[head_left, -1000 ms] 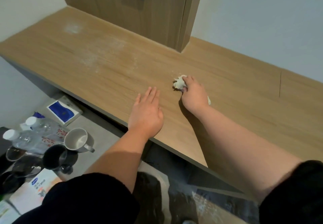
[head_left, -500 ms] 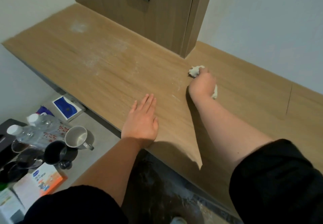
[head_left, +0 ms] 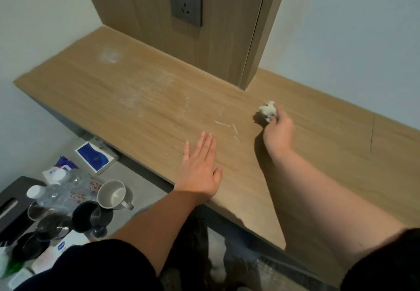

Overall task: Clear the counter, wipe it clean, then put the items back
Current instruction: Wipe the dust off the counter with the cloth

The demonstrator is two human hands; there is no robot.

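Since a second ago the right hand [head_left: 280, 131] has been carrying the white wad [head_left: 268, 110] away from the body and a little rightward, from just beside the left hand [head_left: 200, 172] out toward the foot of the wooden panel [head_left: 227, 40]. The left hand is staying where it was.

The right hand is gripping the wad with its fingers curled over it, knuckles up, and is pressing it onto the counter [head_left: 113, 100]. The wad is sticking out past the fingertips, pointing away from the person toward the wall. It is a crumpled lump, about as wide as it is long, so no long axis is showing. Whether it is paper or cloth cannot be told.

The left hand is lying flat and open, palm down, holding nothing. Its fingers are straight and close together, pointing away from the body, with the thumb spread to the right and the heel at the counter's near edge.

Short pale streaks [head_left: 225, 125] are lying between the two hands, just ahead of the left fingertips. A broader dusty patch [head_left: 145, 90] is spreading ahead and left of the left hand. The counter is running long from far left to near right.

Below and left of the left arm, on a lower grey surface, a white mug [head_left: 113, 194], a black mug [head_left: 87, 217] and clear bottles [head_left: 68, 184] are sitting close together.
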